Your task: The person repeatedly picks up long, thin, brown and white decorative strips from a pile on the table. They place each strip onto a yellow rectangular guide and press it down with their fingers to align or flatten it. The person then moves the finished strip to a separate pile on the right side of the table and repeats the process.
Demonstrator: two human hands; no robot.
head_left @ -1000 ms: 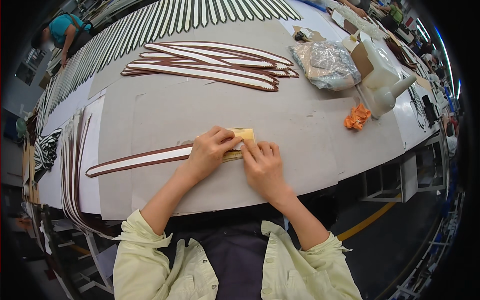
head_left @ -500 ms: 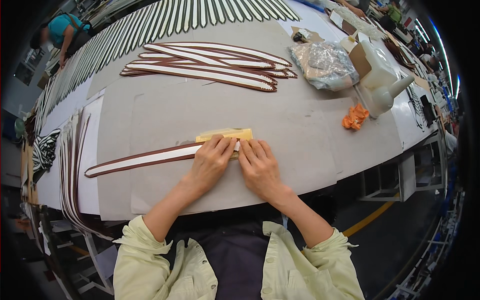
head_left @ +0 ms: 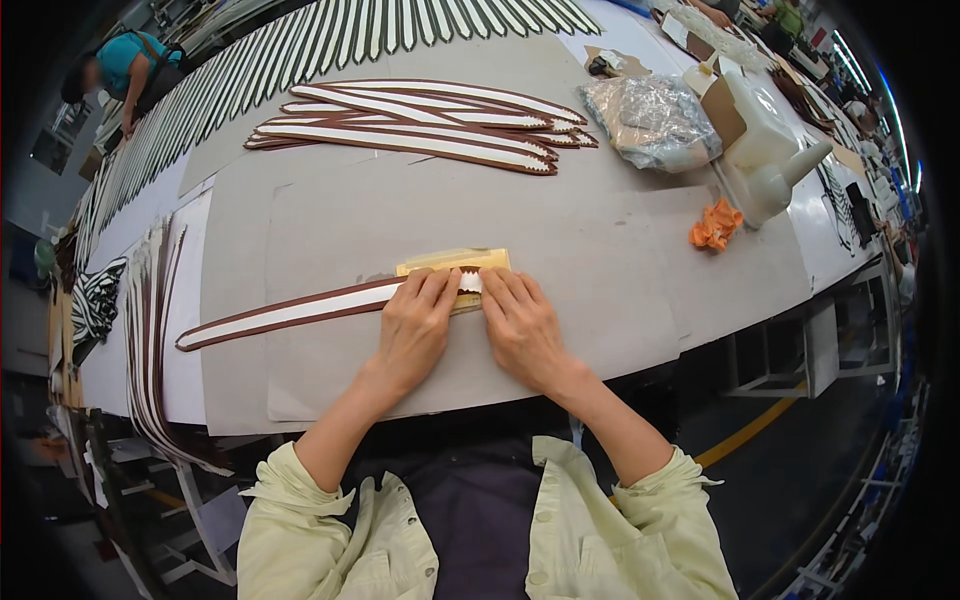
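A long brown-edged white strap [head_left: 290, 312] lies slantwise on the table, its pointed end off to the left. My left hand [head_left: 414, 322] is closed on it near the right end, fingertips pressed together on the strap. At that right end, the bent fingers of my right hand [head_left: 523, 325] press and grip the strap. A short stretch of white with a dark toothed edge shows between the two hands. Beneath lies a flat yellow block [head_left: 487, 258], partly covered by my fingers and the strap. The right tip of the strap is hidden under my right fingers.
Similar brown-and-white straps [head_left: 420, 150] lie piled beyond my hands. Dark-edged straps [head_left: 330, 45] line the far edge. More strips [head_left: 150, 330] hang over the left edge. At right are a plastic bag [head_left: 650, 120], an orange crumpled piece [head_left: 716, 225] and a whitish bottle [head_left: 770, 185].
My fingertips have parted slightly, the left ones shifting left. More of the strap's white face and toothed edge now shows between my hands.
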